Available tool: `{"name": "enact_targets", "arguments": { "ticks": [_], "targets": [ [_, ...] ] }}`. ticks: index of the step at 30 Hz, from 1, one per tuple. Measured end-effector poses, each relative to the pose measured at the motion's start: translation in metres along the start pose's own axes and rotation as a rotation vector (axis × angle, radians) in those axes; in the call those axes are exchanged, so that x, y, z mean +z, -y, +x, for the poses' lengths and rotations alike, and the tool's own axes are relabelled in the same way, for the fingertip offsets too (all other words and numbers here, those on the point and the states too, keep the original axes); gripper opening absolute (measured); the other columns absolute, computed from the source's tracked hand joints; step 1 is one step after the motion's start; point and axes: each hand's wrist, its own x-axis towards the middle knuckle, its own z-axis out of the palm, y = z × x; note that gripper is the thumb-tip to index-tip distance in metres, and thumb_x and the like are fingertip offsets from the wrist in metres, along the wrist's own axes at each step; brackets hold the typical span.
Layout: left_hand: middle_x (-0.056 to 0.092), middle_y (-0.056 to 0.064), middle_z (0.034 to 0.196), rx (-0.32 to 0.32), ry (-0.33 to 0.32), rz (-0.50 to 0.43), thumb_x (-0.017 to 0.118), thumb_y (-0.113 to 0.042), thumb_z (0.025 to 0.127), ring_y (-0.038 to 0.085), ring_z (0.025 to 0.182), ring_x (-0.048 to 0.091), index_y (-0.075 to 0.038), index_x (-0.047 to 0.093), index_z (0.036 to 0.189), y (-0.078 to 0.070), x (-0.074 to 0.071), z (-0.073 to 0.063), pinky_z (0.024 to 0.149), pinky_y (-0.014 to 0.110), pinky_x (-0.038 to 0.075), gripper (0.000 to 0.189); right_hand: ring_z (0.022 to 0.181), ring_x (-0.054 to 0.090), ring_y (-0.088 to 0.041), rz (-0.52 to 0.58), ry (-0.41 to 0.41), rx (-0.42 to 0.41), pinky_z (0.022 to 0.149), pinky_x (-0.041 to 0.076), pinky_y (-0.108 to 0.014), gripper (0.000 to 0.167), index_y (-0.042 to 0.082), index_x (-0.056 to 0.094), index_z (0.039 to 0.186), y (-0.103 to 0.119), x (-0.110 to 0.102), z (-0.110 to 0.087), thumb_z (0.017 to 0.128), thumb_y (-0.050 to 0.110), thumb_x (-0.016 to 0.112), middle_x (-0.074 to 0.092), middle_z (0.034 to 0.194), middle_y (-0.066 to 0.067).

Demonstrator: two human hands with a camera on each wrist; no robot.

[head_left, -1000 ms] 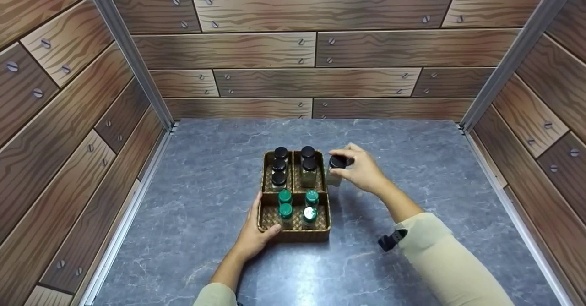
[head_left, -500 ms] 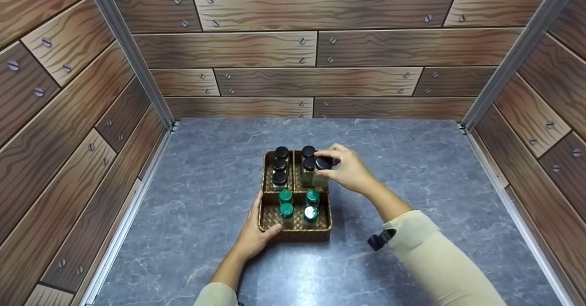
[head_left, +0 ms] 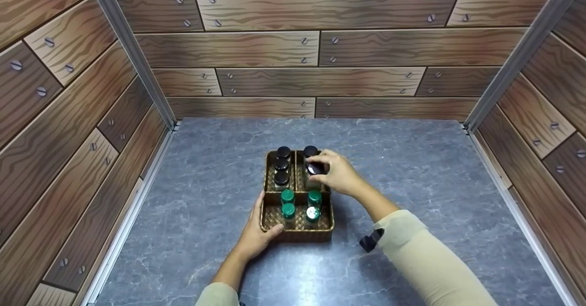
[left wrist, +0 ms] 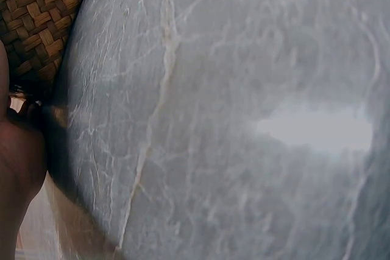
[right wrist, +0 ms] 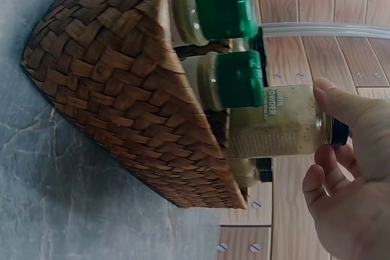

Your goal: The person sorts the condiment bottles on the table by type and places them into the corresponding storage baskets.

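My right hand [head_left: 341, 174] pinches a black-lidded spice jar [right wrist: 277, 123] near its lid. The jar is upright over the back right compartment of a woven basket [head_left: 300, 236], partly below the rim; whether it touches the bottom cannot be told. Its label reads in part "cumin powder" in the right wrist view. Another black-lidded jar [head_left: 310, 151] stands behind it, and one more there is mostly hidden. At the basket's front left corner, my left hand [head_left: 254, 237] grips the side, thumb over the front rim.
Three black-lidded jars [head_left: 281, 164] stand in a row in the back left compartment. Several green-capped jars [head_left: 288, 210] stand in the wide front compartment. The basket rests on a grey marbled table [head_left: 197, 182], enclosed by wood-patterned walls [head_left: 256, 49].
My right hand has carried the jar left, from beside the basket, over the right rim and down into the back right compartment. The left hand keeps its place on the basket.
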Motion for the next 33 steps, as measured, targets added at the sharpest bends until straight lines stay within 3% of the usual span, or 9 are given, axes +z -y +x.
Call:
{"name": "enact_targets", "arguments": {
  "ticks": [4, 10, 16, 25, 33],
  "targets": [
    [0.022, 0.025, 0.179, 0.007, 0.001, 0.017, 0.087, -0.035, 0.091, 0.048, 0.166, 0.024, -0.022, 0.015, 0.175, 0.002, -0.001, 0.0, 0.132, 0.071, 0.023, 0.112, 0.125, 0.067, -0.035, -0.007, 0.004, -0.015, 0.117, 0.053, -0.057, 0.055, 0.014, 0.075, 0.138, -0.005, 0.005, 0.003, 0.086, 0.017, 0.092, 0.071, 0.13, -0.008],
    [0.021, 0.023, 0.18, -0.005, 0.007, 0.023, 0.087, -0.041, 0.09, 0.048, 0.166, 0.023, -0.025, 0.014, 0.176, 0.002, -0.001, 0.0, 0.132, 0.073, 0.022, 0.113, 0.116, 0.07, -0.03, -0.046, 0.018, -0.042, 0.108, 0.059, -0.053, 0.051, 0.015, 0.077, 0.134, -0.01, 0.008, 0.004, 0.085, 0.018, 0.093, 0.072, 0.123, -0.005],
    [0.02, 0.023, 0.18, -0.021, 0.01, 0.01, 0.087, -0.041, 0.09, 0.048, 0.166, 0.023, -0.026, 0.013, 0.176, 0.001, -0.001, -0.001, 0.133, 0.072, 0.021, 0.114, 0.11, 0.069, -0.028, -0.085, 0.058, -0.065, 0.103, 0.062, -0.048, 0.051, 0.013, 0.077, 0.134, -0.013, 0.012, 0.005, 0.086, 0.022, 0.093, 0.067, 0.127, -0.005],
    [0.019, 0.021, 0.181, -0.031, 0.018, 0.021, 0.087, -0.04, 0.089, 0.047, 0.166, 0.023, -0.027, 0.013, 0.176, 0.0, -0.002, -0.001, 0.133, 0.072, 0.021, 0.114, 0.116, 0.066, -0.032, -0.118, 0.053, -0.085, 0.109, 0.059, -0.052, 0.052, 0.011, 0.078, 0.132, -0.021, 0.016, 0.006, 0.084, 0.023, 0.094, 0.061, 0.127, -0.009],
    [0.02, 0.022, 0.181, 0.005, 0.016, 0.017, 0.087, -0.038, 0.091, 0.047, 0.167, 0.021, -0.023, 0.015, 0.175, 0.001, -0.001, -0.001, 0.133, 0.071, 0.021, 0.112, 0.115, 0.063, -0.032, -0.13, 0.042, -0.097, 0.113, 0.057, -0.053, 0.048, 0.014, 0.08, 0.127, -0.029, 0.022, 0.007, 0.082, 0.02, 0.095, 0.055, 0.122, -0.011]
  ]
}}
